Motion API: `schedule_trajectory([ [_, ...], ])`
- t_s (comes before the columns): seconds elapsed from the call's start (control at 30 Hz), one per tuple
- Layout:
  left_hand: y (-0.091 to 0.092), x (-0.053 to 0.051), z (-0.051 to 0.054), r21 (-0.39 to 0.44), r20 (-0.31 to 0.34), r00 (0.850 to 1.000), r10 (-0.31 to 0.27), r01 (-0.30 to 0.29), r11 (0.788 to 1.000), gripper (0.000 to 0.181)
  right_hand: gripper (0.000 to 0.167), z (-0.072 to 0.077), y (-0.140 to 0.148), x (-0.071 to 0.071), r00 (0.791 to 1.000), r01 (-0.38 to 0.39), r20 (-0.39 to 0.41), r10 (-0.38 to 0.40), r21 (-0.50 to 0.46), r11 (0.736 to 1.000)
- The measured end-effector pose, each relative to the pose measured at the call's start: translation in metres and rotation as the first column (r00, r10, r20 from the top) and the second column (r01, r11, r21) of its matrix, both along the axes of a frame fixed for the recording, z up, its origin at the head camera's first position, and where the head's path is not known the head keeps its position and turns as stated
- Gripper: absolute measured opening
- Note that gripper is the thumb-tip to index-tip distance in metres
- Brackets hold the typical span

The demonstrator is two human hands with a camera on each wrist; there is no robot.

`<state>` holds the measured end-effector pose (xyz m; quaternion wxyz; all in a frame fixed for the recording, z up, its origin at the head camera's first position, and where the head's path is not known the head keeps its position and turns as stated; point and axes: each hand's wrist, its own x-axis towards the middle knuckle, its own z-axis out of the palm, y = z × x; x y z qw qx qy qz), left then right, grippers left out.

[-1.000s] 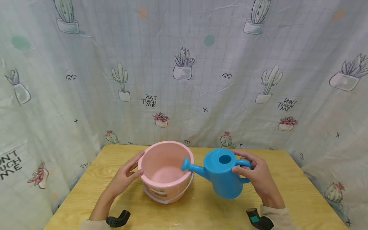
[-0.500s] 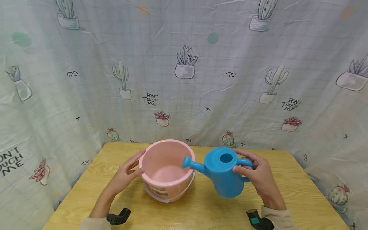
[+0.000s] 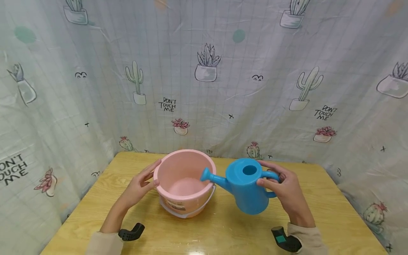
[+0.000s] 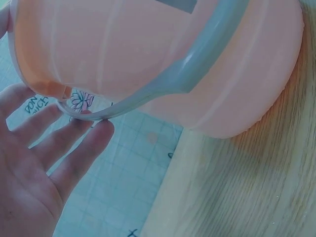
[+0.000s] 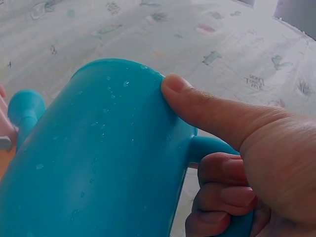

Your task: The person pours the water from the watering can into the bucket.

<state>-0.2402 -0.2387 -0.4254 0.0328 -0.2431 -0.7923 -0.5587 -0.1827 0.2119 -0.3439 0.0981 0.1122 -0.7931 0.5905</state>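
Note:
A pink bucket [image 3: 186, 191] stands on the table, its pale bail handle [image 4: 163, 84] hanging down the near side. Against its left side rests my left hand [image 3: 140, 186], thumb at the rim, fingers spread nearly straight; in the left wrist view a fingertip touches the handle near its end. My right hand [image 3: 285, 189] grips the handle of a blue watering can [image 3: 250, 191], fingers curled round it and thumb pressed on the body. The spout's rose [image 3: 206, 174] reaches over the bucket's right rim. Droplets dot the can's wall in the right wrist view. No water stream shows.
The wooden table [image 3: 318, 198] spreads under both things. Behind and at both sides hangs a pale curtain [image 3: 178, 42] printed with cacti, close to the table's back edge. Black devices [image 3: 131, 232] sit at both wrists.
The head view has tilted slightly, moving the whole scene in the picture. Both hands, the bucket and the watering can keep nearly the same places relative to one another.

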Motion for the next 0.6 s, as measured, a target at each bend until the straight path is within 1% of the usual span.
schedule_trajectory([
  [0.1, -0.0004, 0.0016, -0.0015, 0.004, 0.0, 1.0, -0.008, 0.008, 1.0, 0.063, 0.051, -0.0004, -0.0012, 0.001, 1.0, 0.002, -0.002, -0.002, -0.007, 1.0],
  [0.13, -0.0002, 0.0004, -0.0014, 0.006, -0.005, 1.0, -0.013, 0.013, 1.0, 0.063, 0.051, 0.0, -0.0012, 0.0008, 1.0, 0.002, -0.006, -0.002, -0.011, 1.0],
  [0.23, 0.0005, -0.0009, -0.0028, 0.017, -0.011, 0.999, -0.036, 0.036, 0.999, 0.064, 0.051, 0.0001, -0.0005, 0.0006, 1.0, -0.012, -0.016, 0.011, -0.023, 1.0],
  [0.37, 0.001, 0.0001, -0.0045, 0.032, -0.023, 0.998, -0.051, 0.051, 0.998, 0.064, 0.05, -0.0031, 0.0009, -0.0004, 0.999, -0.032, -0.03, 0.031, -0.044, 0.998],
  [0.5, 0.0013, 0.0001, -0.004, 0.027, -0.039, 0.998, -0.053, 0.054, 0.998, 0.064, 0.05, -0.007, 0.0021, -0.0019, 0.998, -0.042, -0.045, 0.039, -0.065, 0.997],
  [0.6, 0.0004, -0.0001, -0.0037, 0.014, -0.049, 0.998, -0.045, 0.046, 0.999, 0.064, 0.05, -0.0085, 0.0018, -0.0027, 0.998, -0.047, -0.043, 0.044, -0.074, 0.996],
])
